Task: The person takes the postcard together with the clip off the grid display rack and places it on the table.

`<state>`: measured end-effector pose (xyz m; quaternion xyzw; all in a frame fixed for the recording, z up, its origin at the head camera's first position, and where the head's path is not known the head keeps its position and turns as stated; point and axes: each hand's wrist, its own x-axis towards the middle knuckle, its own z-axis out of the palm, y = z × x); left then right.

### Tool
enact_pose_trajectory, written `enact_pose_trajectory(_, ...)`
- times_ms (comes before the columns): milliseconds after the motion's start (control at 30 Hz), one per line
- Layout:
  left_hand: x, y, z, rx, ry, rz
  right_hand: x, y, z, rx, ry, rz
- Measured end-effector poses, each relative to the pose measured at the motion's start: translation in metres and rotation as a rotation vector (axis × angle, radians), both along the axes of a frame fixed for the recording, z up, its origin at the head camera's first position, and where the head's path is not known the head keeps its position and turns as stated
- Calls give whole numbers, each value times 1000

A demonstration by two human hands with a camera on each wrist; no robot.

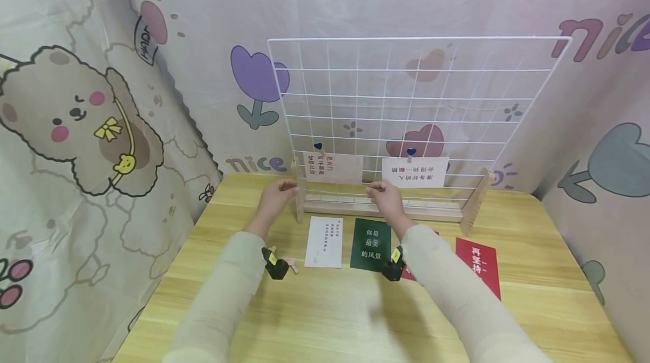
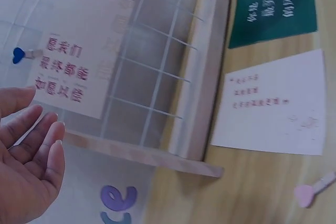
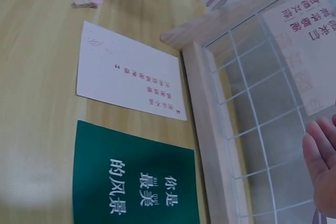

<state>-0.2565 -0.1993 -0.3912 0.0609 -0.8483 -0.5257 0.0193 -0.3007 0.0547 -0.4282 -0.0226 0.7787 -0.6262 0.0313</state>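
A pale card with red lettering (image 1: 332, 168) hangs on a white wire grid (image 1: 418, 38), its writing turned sideways in the head view. A small clothespin with a blue heart (image 2: 20, 55) pins its edge. My left hand (image 1: 278, 198) is raised just left of that card, fingers loosely bent, with nothing in them in the left wrist view. Beyond the card's other side is my right hand (image 1: 388, 200), fingertips close to its edge; no held thing shows. Only part of this hand appears in the right wrist view. A second white card (image 1: 415, 172) hangs behind it.
The grid stands in a wooden base (image 1: 355, 209) on the table. Before it lie a white card (image 1: 324, 242), a green card (image 1: 370, 244) and a red card (image 1: 479, 267), another red one partly hidden by the right sleeve. A pink heart clothespin (image 2: 304, 195) lies left.
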Motion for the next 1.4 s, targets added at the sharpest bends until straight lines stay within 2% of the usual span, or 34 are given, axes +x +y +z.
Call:
enact_pose_trajectory(333, -17, 9, 24, -22, 34, -19, -8, -1, 11, 16, 41, -35)
enact_pose_trajectory(633, -30, 21, 42, -5, 62, 1, -12, -1, 16, 25, 46, -50)
enact_pose_trajectory(833, -37, 24, 47, 25, 48, 12, -16, -1, 15, 56, 47, -55)
enact_pose_trajectory(967, -42, 26, 49, 1, 62, 24, -18, 0, 16, 67, 47, -56)
enact_pose_trajectory(1200, -52, 31, 53, -26, 116, -19, -20, -1, 17, 47, 35, -50)
enact_pose_trajectory(1400, -60, 37, 56, -40, 96, -25, -23, -2, 17, 43, 30, -54)
